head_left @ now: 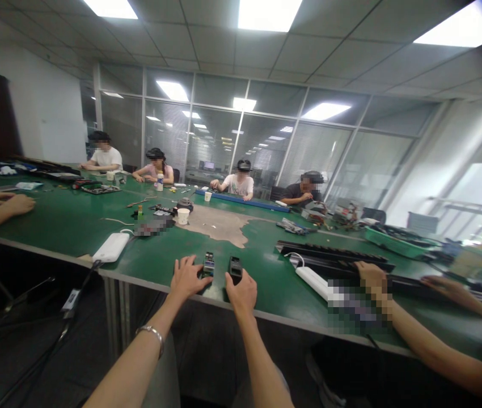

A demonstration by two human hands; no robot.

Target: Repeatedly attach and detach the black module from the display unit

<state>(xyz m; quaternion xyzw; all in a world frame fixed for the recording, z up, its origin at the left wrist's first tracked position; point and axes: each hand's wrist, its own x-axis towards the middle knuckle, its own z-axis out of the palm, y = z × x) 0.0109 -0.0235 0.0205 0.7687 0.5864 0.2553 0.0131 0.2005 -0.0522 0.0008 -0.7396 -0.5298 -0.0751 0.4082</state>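
Observation:
My left hand (187,277) rests on the green table top (262,286) with its fingers spread, right beside a small black device with a metal top (208,264). My right hand (241,293) lies just in front of a dark rectangular box (235,268), at or very near its near end. The two objects stand close together near the table's front edge. Neither hand visibly grips anything. The undersides of both objects are hidden.
A white power strip (309,281) and a long black rack (334,255) lie to the right. A co-worker's arms and hands (372,276) reach in at right, another person's hand (17,204) at left. A white power bank (111,247) lies left; several people sit beyond.

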